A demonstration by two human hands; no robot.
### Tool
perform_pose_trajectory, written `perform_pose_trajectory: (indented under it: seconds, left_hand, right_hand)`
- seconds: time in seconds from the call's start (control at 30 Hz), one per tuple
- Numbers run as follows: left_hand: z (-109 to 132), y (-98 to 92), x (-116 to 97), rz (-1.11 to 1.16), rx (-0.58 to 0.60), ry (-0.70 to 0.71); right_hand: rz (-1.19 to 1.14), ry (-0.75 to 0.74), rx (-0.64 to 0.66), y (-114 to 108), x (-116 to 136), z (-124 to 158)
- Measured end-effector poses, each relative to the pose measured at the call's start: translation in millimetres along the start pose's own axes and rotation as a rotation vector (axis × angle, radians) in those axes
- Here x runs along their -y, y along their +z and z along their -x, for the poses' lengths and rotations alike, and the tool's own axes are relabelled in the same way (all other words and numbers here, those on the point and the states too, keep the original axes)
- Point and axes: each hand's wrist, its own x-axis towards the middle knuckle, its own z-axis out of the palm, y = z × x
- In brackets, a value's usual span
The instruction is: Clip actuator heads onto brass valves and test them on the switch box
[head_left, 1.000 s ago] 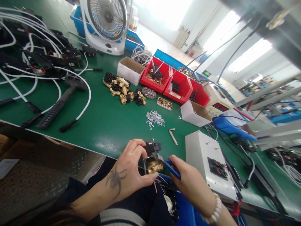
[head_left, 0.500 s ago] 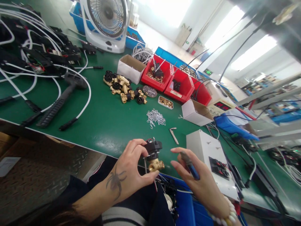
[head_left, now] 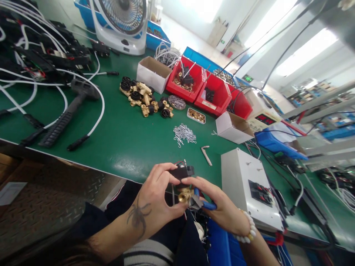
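Observation:
My left hand point(head_left: 155, 194) is closed round a brass valve point(head_left: 183, 197) with a black housing point(head_left: 181, 172) on top, thumb below and fingers above. Thin red wire shows at the top of the housing. Closed as well, my right hand point(head_left: 219, 201) holds blue-handled pliers point(head_left: 209, 205) low in the palm, their grey metal head beside the brass body. The fingertips of this hand reach the valve just under the black housing. Whether the pliers' jaws touch the brass, I cannot tell.
On the green bench lie silver clips point(head_left: 184, 134), a hex key point(head_left: 206, 155) and brass valve bodies point(head_left: 145, 96). Red bins point(head_left: 213, 107) and a white box point(head_left: 233, 129) stand behind. A hammer point(head_left: 65, 118) and white cables are left; a grey box point(head_left: 241, 177) is right.
My right hand has moved left to the valve and turned the pliers, whose head now sits beside the brass. The valve has turned slightly in my left hand.

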Motion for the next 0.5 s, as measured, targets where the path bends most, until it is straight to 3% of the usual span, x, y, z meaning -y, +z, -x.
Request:
perform_pose_trajectory:
  seconds: [0.27,0.33,0.43,0.5]
  left_hand:
    - [0,0.4,-2,-0.055,0.002,0.066]
    - [-1,1.2,-1,-0.042,0.001,0.065]
    - [-2,1.3,0,-0.019,-0.003,0.019]
    - [-3,0.7,-1,-0.02,-0.003,-0.002]
  right_hand:
    - [0.083,-0.017,-0.062,-5,12,1]
    - [0.168,-0.008,-0.2,-11,15,10]
    - [0.351,0.066,-0.614,-15,13,24]
    - [0.5,0.117,-0.763,-12,11,31]
